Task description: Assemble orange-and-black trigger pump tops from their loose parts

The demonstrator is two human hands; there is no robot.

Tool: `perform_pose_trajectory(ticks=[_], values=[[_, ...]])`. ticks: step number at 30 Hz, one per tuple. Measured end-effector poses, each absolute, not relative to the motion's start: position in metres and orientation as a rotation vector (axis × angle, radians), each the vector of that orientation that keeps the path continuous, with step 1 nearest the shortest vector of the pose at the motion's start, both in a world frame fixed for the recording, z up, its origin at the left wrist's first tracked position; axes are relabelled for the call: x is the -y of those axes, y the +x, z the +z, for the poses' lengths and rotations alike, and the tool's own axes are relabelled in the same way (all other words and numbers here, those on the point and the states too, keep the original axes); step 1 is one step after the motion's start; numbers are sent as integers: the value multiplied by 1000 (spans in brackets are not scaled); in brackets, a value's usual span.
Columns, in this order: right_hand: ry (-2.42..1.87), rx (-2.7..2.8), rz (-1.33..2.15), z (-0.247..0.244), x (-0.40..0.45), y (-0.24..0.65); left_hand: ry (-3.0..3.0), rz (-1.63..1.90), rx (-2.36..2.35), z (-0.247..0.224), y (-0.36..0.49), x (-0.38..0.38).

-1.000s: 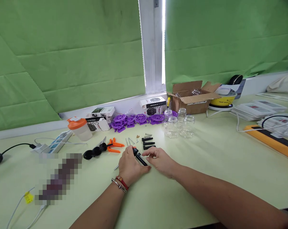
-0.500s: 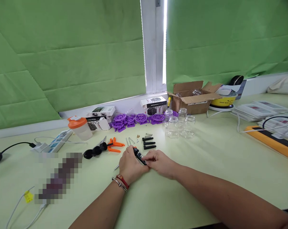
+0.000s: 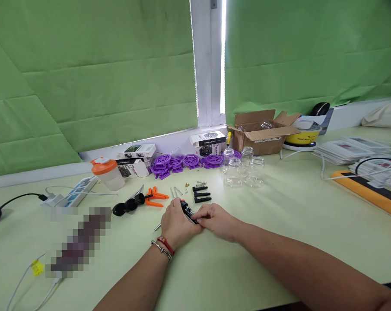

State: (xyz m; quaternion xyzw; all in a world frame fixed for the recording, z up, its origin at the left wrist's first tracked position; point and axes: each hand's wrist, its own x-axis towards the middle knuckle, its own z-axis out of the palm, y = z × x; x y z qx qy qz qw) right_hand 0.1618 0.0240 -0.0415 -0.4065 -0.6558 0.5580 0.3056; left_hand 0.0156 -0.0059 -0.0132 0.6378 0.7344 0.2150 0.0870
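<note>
Near the middle of the table, my left hand point(image 3: 175, 224) is wrapped around a narrow black plastic part with shiny metal in it point(image 3: 186, 209). My right hand point(image 3: 217, 221) pinches at the near end of that part, and its fingertips hide whatever lies between them. Just beyond the hands are several short black plastic pieces point(image 3: 202, 194), with small springs point(image 3: 201, 183) behind them. Metal pins point(image 3: 176, 191) and tiny brass-coloured pieces point(image 3: 186, 185) lie to their left. Orange plastic parts point(image 3: 155, 197) rest beside joined black round cups point(image 3: 129, 204).
Clear jars point(image 3: 233, 172) stand behind to the right, before an open cardboard box point(image 3: 263, 140). Purple plastic wheels point(image 3: 191, 161) line the back near printed boxes point(image 3: 208, 139). An orange-lidded cup point(image 3: 106, 172) and a power strip point(image 3: 81, 190) are left; a yellow-orange bar point(image 3: 363, 190) is right.
Both hands stay around the black part in nearly the same place. The part looks slightly turned between the fingers, and the whole view has shifted a little.
</note>
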Motion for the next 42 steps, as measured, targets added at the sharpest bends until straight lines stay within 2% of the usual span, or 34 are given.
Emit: perform_pose_trajectory(ticks=[42], values=[[-1105,1768,1417,-39,-24,164,1923,598,-2197,-14,14,5]])
